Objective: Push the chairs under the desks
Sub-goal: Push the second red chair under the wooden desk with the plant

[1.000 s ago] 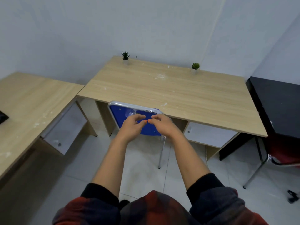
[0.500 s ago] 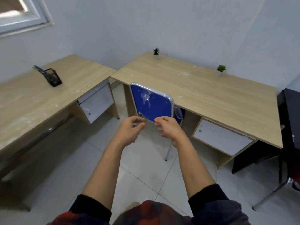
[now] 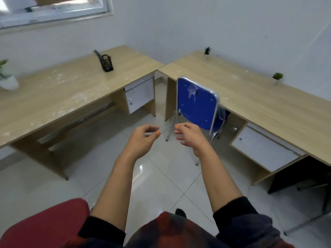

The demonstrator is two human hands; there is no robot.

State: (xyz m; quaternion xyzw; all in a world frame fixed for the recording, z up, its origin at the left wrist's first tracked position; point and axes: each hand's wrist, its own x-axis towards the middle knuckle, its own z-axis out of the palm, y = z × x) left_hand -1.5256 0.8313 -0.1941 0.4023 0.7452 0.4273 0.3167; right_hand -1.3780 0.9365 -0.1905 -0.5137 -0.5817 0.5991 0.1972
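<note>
A blue chair (image 3: 196, 102) with a chrome frame stands tucked under the right wooden desk (image 3: 250, 97), its backrest against the desk's front edge. My left hand (image 3: 143, 136) and my right hand (image 3: 188, 136) hover side by side over the floor, short of the chair, fingers loosely curled, holding nothing. A second wooden desk (image 3: 62, 93) stands at the left with no chair under it. The red seat of another chair (image 3: 41, 228) shows at the bottom left, close to my body.
A black pen holder (image 3: 107, 62) and a white plant pot (image 3: 8, 81) sit on the left desk. Two small plants (image 3: 206, 51) (image 3: 277, 77) stand on the right desk. Both desks have white drawer units (image 3: 140, 94). A black table (image 3: 300, 176) is at the right.
Both hands have come off the blue chair's backrest and drawn back. My view has swung left and backed away, bringing the left desk, the window and the red seat into sight.
</note>
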